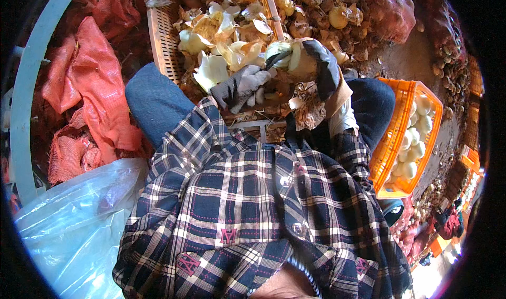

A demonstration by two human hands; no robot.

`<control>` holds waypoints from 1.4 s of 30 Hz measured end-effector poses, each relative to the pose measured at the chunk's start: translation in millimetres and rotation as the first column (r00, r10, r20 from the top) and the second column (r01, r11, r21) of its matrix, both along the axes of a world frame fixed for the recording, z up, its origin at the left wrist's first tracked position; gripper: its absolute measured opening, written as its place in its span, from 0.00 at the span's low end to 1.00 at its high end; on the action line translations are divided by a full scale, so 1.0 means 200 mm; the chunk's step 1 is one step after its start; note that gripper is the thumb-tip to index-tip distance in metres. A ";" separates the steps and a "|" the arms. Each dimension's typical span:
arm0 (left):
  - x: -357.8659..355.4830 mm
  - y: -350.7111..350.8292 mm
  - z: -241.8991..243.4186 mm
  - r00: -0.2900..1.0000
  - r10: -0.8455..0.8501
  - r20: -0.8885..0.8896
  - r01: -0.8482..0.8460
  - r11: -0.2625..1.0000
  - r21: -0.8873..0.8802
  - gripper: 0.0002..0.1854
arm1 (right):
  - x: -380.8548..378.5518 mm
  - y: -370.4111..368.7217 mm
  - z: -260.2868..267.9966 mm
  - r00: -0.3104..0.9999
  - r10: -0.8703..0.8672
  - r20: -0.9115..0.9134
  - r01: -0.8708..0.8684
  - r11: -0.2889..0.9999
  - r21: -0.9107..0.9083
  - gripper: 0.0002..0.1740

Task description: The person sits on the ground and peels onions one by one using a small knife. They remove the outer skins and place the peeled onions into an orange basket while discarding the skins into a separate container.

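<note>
My left hand [242, 86], in a grey glove, hovers over the basket's near end with its fingers partly curled. Whether anything is inside that grip is hidden. A partly peeled pale green-white onion [278, 49] sits against the fingers of my right hand [318, 68], which wears a black and tan glove and grips it. A narrow dark shape crosses the onion's lower side; I cannot tell whether it is a fingertip or a blade. Beneath both hands, an orange-brown plastic basket [157, 42] holds loose onion skins [213, 68].
To my right, an orange plastic crate [429, 141] contains several peeled white onions [413, 135]. Unpeeled onions [338, 17] lie beyond the basket, near a filled red mesh sack [389, 12]. Red mesh sacking [97, 85] and a clear plastic bag [83, 220] lie to my left.
</note>
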State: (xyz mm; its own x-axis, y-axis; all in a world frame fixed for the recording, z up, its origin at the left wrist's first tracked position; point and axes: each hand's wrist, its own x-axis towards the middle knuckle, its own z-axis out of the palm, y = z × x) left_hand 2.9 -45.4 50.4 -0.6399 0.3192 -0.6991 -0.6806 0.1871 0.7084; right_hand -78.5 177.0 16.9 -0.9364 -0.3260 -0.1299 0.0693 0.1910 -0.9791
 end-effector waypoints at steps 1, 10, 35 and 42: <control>-0.01 -0.01 0.02 0.999 0.027 0.039 -0.030 0.996 0.080 0.21 | -0.02 0.02 -0.01 0.993 0.041 -0.108 -0.033 0.997 0.070 0.22; 0.21 0.17 0.17 0.861 0.161 -0.483 -0.356 0.869 -0.345 0.20 | 0.05 0.10 0.12 0.997 0.053 -0.051 -0.056 0.997 -0.051 0.21; 0.18 -0.04 0.28 0.842 0.512 -0.171 -0.530 0.845 -0.077 0.16 | 0.38 0.26 0.26 0.920 -0.351 -0.172 0.280 0.899 -0.338 0.28; 0.11 0.09 0.44 0.833 0.260 -0.489 -0.441 0.846 -0.301 0.33 | 0.37 0.23 0.25 0.894 -0.250 -0.372 0.240 0.968 -0.072 0.34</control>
State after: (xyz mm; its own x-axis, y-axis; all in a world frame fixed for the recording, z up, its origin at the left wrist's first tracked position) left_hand 24.4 -27.9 138.6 -0.9078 -0.2219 -0.3559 -0.4119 0.3111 0.8565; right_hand -4.7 223.7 66.6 -0.9646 -0.0785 0.2516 -0.2623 0.1918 -0.9457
